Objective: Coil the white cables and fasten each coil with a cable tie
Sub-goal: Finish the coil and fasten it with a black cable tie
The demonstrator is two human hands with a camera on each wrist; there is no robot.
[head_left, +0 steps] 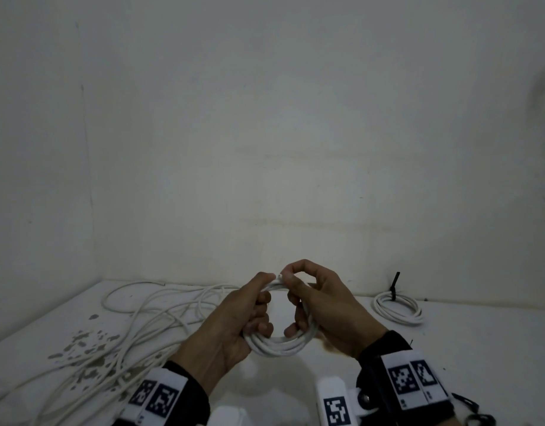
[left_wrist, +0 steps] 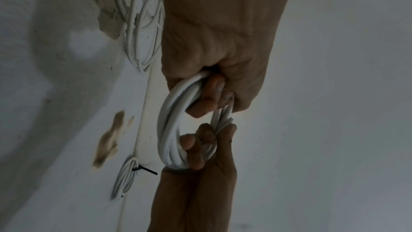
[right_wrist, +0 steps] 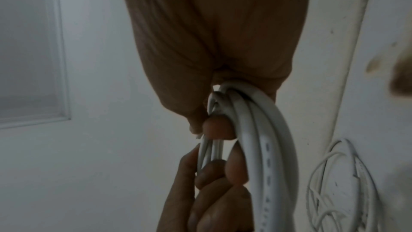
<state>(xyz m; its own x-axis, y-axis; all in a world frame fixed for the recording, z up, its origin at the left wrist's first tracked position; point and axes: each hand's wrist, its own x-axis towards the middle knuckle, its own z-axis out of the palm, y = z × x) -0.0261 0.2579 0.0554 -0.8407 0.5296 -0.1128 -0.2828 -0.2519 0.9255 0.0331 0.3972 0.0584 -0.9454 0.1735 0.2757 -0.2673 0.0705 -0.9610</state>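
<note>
Both hands hold one white cable coil (head_left: 278,344) above the white surface (head_left: 449,348). The left hand (head_left: 234,321) grips the coil's left arc, fingers curled through the ring. The right hand (head_left: 323,312) grips the right arc; its thumb and forefinger pinch the top strands, apparently at a cable end. Left of the left hand's fingers lie loose white cables (head_left: 135,330), tangled. Well right of the right hand's fingers lies a finished coil (head_left: 398,309) bound with a black cable tie (head_left: 393,285).
</note>
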